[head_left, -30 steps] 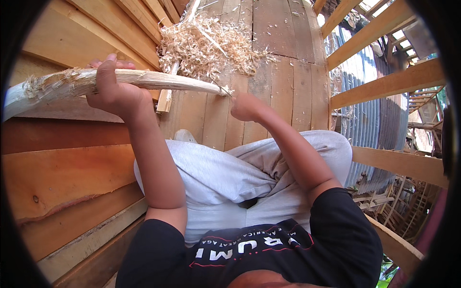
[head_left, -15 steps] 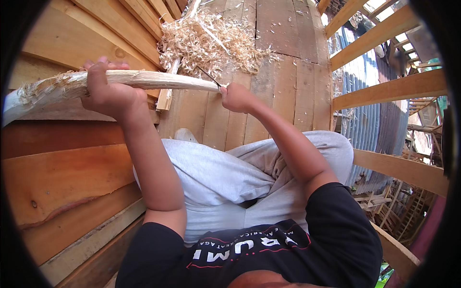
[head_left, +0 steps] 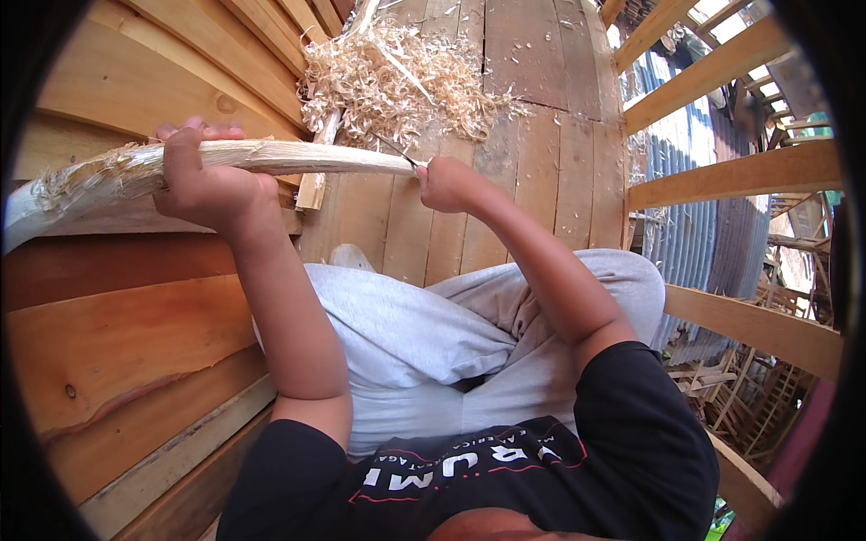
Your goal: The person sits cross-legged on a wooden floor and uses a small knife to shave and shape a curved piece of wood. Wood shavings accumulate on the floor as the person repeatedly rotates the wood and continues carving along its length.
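Observation:
A long pale wooden pole (head_left: 311, 156), stripped smooth toward its right end and rough with bark shreds on the left, stretches across in front of me. My left hand (head_left: 215, 183) is closed around it from below, thumb on the near side, fingertips showing beyond the top edge. At the pole's right tip my right hand (head_left: 451, 186) is closed in a fist on a knife, its handle hidden in the palm. The thin dark knife blade (head_left: 395, 149) slants up and left across the tip, touching or very near it.
Curled wood shavings (head_left: 406, 86) are heaped on the plank floor (head_left: 532, 171) beyond the pole. Stacked boards (head_left: 135, 316) line my left side. Wooden rails (head_left: 735, 176) border the right, with corrugated metal sheets (head_left: 677, 207) outside. My crossed legs (head_left: 406, 325) lie below the hands.
The pole's left part and my left hand have dipped slightly. My right hand and the knife stay at the pole's tip, almost unmoved.

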Demonstrator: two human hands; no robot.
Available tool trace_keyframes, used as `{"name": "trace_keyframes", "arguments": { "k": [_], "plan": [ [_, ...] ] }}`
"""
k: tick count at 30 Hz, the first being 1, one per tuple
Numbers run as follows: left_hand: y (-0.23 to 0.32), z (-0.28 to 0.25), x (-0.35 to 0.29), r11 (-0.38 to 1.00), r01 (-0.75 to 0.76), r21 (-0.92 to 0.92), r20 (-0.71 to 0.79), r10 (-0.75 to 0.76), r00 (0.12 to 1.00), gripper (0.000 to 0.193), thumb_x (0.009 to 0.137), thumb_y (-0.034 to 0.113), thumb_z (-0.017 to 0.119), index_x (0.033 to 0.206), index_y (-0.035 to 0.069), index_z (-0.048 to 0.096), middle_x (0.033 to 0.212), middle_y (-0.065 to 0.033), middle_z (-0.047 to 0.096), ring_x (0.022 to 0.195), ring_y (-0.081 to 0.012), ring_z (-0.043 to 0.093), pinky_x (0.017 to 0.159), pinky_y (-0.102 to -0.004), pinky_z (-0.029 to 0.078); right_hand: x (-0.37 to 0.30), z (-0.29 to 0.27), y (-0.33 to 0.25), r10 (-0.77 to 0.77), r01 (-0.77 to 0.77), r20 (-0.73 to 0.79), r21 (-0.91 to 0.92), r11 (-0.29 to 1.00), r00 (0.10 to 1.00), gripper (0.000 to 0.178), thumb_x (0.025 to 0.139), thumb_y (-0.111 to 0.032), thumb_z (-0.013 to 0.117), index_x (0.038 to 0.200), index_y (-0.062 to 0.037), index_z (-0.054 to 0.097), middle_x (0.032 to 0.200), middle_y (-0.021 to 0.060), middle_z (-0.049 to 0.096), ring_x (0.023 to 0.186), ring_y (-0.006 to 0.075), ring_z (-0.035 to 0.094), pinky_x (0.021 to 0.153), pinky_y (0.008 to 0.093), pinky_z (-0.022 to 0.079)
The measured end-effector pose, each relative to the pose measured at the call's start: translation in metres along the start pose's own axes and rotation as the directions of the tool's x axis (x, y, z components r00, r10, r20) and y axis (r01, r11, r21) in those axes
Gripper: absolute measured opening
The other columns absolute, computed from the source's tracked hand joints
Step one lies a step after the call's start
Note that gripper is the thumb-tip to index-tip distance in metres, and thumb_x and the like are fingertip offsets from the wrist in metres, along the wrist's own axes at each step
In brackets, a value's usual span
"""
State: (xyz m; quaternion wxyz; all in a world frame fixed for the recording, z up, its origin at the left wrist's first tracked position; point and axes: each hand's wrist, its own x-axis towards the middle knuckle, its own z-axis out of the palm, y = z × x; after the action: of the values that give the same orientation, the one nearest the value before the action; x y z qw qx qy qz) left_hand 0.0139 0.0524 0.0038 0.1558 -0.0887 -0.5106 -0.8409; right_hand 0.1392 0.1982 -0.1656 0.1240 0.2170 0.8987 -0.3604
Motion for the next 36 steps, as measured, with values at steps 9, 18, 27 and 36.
{"name": "trace_keyframes", "arguments": {
  "k": [9,18,27,36],
  "plan": [
    [0.004,-0.008,0.004,1.000,-0.022,-0.021,0.046,0.023,0.999,0.013,0.071,0.011,0.054,0.076,0.011,0.042,0.062,-0.0011,0.041,0.054,-0.0160,0.044,0.061,-0.0326,0.041,-0.026,0.006,0.013,0.073,-0.078,0.076,0.058,0.995,0.994,0.044,0.096,-0.026,0.042,0.081,0.0112,0.062,0.084,0.0338,0.062,0.081,0.0494,0.061,0.076,0.0524,0.047],
    [0.002,-0.012,-0.005,0.999,-0.053,0.005,0.093,0.052,0.994,0.015,0.070,0.010,0.054,0.080,0.009,0.044,0.063,-0.0016,0.042,0.055,-0.0157,0.044,0.060,-0.0321,0.042,-0.038,-0.004,-0.001,0.109,-0.110,0.072,0.004,0.994,0.991,0.032,0.092,-0.019,0.050,0.087,0.0083,0.064,0.088,0.0291,0.065,0.085,0.0440,0.064,0.077,0.0490,0.051],
    [0.004,-0.004,-0.005,0.999,0.015,-0.029,0.023,-0.015,1.000,0.017,0.070,0.010,0.055,0.082,0.010,0.043,0.064,-0.0009,0.042,0.056,-0.0139,0.043,0.059,-0.0308,0.041,0.007,0.008,0.008,0.070,-0.070,-0.008,0.027,0.997,0.998,0.038,0.095,-0.023,0.047,0.083,0.0096,0.062,0.083,0.0326,0.063,0.081,0.0481,0.062,0.075,0.0520,0.048],
    [0.003,-0.013,0.001,1.000,-0.025,-0.005,0.023,0.025,0.999,0.017,0.069,0.009,0.055,0.082,0.009,0.043,0.064,-0.0015,0.041,0.056,-0.0150,0.043,0.059,-0.0318,0.041,-0.024,0.009,0.010,0.145,-0.143,0.083,-0.035,0.989,0.986,0.031,0.093,-0.020,0.049,0.097,0.0071,0.064,0.093,0.0280,0.065,0.090,0.0430,0.063,0.079,0.0488,0.051]
  ]
}}
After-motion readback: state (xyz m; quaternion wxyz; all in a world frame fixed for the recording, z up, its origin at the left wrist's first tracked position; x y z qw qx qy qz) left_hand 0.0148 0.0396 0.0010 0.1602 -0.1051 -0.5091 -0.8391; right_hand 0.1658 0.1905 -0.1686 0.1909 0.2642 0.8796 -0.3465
